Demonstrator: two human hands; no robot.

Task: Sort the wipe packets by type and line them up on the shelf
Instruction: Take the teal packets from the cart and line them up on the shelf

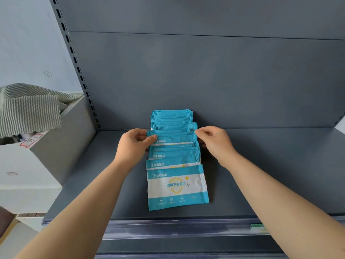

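The left arm (84, 202) and right arm (276, 195) reach forward, bare. The left hand (134, 144) and right hand (214, 143) each pinch one end of a packet (175, 138) between thumb and curled fingers.

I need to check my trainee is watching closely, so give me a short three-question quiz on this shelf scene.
1. True or false: the left hand and right hand pinch opposite ends of the packets lined up on the shelf.
2. Where is the striped cloth? A) draped over a box left of the shelf; B) on the shelf; C) in the right hand.
3. Fill in: every packet in view is white and ____.
Key: 1 true; 2 A; 3 blue.
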